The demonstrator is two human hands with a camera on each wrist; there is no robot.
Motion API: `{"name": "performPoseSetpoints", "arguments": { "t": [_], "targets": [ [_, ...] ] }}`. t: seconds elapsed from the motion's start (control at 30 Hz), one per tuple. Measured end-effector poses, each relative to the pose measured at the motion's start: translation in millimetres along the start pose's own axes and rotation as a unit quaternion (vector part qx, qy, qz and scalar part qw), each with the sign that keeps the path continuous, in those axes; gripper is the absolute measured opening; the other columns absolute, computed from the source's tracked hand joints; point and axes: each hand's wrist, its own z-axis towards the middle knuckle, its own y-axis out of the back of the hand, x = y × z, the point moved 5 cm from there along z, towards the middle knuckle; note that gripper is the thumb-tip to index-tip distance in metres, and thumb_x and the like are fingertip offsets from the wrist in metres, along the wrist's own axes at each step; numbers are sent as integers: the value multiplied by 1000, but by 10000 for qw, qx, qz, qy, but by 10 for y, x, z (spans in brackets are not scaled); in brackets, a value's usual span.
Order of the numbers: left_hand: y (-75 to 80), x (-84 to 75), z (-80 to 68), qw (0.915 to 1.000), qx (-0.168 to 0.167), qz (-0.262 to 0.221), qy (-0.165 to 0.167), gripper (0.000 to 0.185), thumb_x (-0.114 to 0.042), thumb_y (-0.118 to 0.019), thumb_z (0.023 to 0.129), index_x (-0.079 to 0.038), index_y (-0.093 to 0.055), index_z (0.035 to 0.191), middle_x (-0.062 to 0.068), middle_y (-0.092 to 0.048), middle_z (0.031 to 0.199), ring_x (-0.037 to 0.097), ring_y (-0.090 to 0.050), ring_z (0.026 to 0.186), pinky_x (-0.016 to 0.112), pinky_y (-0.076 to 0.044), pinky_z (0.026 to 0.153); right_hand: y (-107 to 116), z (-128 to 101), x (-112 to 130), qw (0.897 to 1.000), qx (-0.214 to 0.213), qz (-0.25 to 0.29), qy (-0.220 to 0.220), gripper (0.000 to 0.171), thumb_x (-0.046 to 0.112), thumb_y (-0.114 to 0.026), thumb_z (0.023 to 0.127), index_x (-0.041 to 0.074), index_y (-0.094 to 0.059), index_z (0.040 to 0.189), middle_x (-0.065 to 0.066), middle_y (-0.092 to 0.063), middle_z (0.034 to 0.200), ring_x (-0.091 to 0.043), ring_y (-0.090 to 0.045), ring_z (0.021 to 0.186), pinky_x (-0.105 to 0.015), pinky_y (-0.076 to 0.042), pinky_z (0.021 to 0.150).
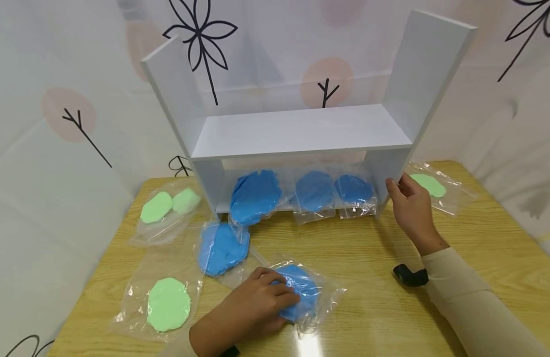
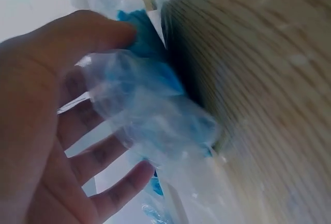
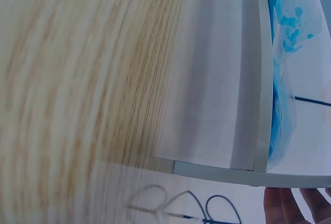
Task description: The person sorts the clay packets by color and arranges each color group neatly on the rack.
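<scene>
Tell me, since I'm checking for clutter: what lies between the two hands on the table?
In the head view, only bare wooden table lies between the left hand, gripping a blue bag, and the right hand.
</scene>
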Motion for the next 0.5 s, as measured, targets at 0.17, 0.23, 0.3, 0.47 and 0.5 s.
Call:
{"name": "performPoseSetpoints", "arguments": {
  "t": [0.17, 0.23, 0.3, 0.47, 0.5],
  "targets": [
    [30, -10, 0, 9994, -241, -188, -148, 33, -37, -72, 90, -25, -71, 121, -12, -73, 114, 11, -64, 112, 32, -51, 101, -7, 8, -8, 10000, 4, 68, 10, 48, 34, -49, 105, 15, -48, 149, -20, -57, 142, -22, -60, 124, -6, -48, 84],
    [40, -6, 1, 9985, -365, -368, -172, 30, -35, -68, 94, -23, -72, 121, -11, -73, 115, 11, -65, 111, 30, -52, 100, -10, 10, -12, 10000, 17, 83, 15, 48, 33, -49, 105, 15, -48, 149, -20, -57, 142, -21, -60, 124, -6, -48, 84],
    [53, 0, 1, 9971, -478, -553, -190, 29, -33, -63, 97, -22, -71, 122, -9, -72, 116, 10, -66, 111, 28, -52, 100, -11, 12, -19, 9999, 37, 93, 8, 48, 33, -49, 105, 15, -48, 150, -19, -56, 143, -23, -60, 124, -6, -48, 85],
    [89, 37, 11, 9920, -713, -1038, -73, 29, -30, -52, 104, -22, -69, 126, -8, -71, 118, 7, -66, 111, 25, -53, 98, -11, 10, -43, 9998, 122, 96, -109, 50, 35, -47, 105, 17, -45, 152, -17, -54, 146, -30, -57, 128, -15, -52, 92],
    [96, 49, 12, 9902, -736, -1187, 7, 29, -29, -51, 104, -22, -68, 127, -8, -71, 119, 7, -66, 111, 24, -53, 97, -12, 11, -47, 9998, 140, 91, -127, 50, 35, -47, 105, 18, -44, 152, -17, -54, 147, -31, -57, 129, -17, -53, 93]
  ]
}}
